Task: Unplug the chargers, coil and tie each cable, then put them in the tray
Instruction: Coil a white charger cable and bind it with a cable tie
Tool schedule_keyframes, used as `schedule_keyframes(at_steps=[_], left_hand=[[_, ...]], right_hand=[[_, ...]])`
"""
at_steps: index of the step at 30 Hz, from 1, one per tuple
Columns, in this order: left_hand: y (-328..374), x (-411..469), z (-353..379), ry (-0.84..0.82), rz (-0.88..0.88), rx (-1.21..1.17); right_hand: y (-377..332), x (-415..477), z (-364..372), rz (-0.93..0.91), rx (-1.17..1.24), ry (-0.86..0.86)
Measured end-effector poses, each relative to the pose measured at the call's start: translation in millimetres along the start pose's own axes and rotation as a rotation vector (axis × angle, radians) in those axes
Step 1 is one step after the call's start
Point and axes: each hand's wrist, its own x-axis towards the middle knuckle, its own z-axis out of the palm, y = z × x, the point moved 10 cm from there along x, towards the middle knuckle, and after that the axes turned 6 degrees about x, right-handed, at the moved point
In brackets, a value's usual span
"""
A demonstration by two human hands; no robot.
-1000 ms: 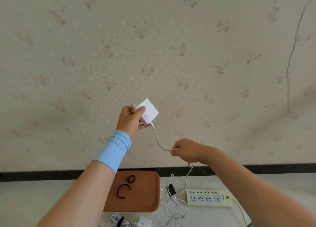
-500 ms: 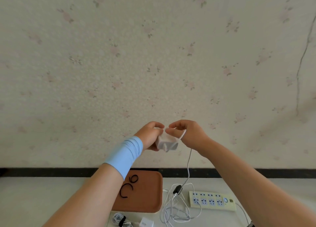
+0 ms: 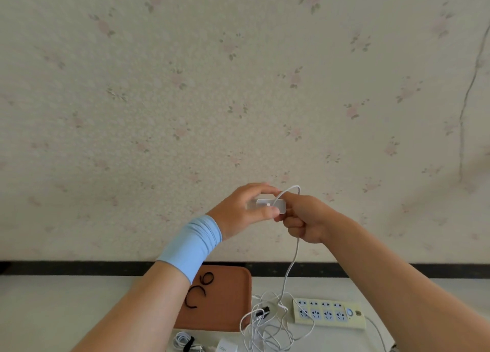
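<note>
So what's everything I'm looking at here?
brown rectangular plastic tray: one, brown, on white table
black cable ties: two, black, in tray
cream power strip: one, cream, right of tray
white square charger block: one, white, held up between hands
white charger cable: one, white, hanging from block to loose heap on table
tied white cable coil: one, white, bottom edge
second white charger block: one, white, beside coil
light blue sleeve: one, blue, left wrist
left hand: one, grips block
right hand: one, grips cable
</note>
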Motion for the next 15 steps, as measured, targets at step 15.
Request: schedule_keyframes(at_steps=[15], left_hand=[[-47,-13,-5,0.242,-0.519,-0.810]], right_hand=[[-44,-14,-16,-0.420,-0.565,0.347]])
